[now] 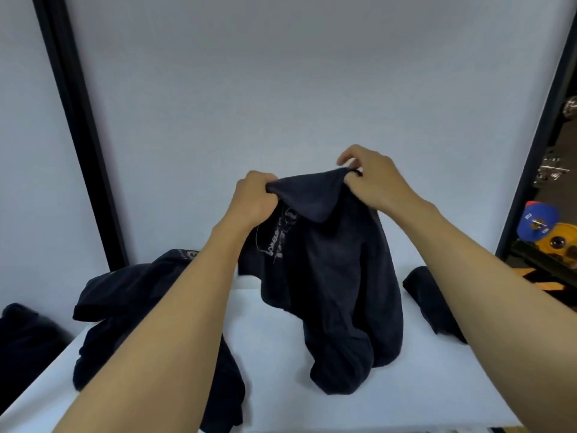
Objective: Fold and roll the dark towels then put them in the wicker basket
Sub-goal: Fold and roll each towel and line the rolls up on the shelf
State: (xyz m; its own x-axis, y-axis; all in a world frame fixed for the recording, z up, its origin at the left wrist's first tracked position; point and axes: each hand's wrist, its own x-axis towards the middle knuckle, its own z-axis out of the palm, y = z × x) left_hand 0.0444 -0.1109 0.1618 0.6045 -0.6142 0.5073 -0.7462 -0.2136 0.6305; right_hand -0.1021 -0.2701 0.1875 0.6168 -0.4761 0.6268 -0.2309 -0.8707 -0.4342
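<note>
A pale grey wall (281,89) fills the background beyond both hands, framed by a black post (78,135) far out past the left hand and another black post (537,135) past the right. Below the hands lies a white table (274,339).

The left hand (256,195) and the right hand (371,179) are raised above the table, a short way apart, each clamped on the top edge of one dark towel (327,276). The left hand's fingers are curled in a fist round one corner. The right hand, slightly higher and farther out, pinches the other corner between thumb and fingertips. The edge stretched between them folds over into a small flap. The towel hangs down from both hands in loose folds, and its lower end rests bunched on the table, nearer the body than the hands. Just under the left hand, a label (281,232) with pale lettering shows on the cloth; the words are too blurred to read.

A heap of dark towels (125,301) lies crumpled on the table under and outside the left forearm. Another dark cloth (431,304) lies on the table under the right forearm, partly hidden by it. Far outside the left arm, off the table edge, sits a dark mass (22,332) I cannot identify. Well beyond the right hand, past the post, a blue cap (537,220) rests beside something yellow (559,239).
</note>
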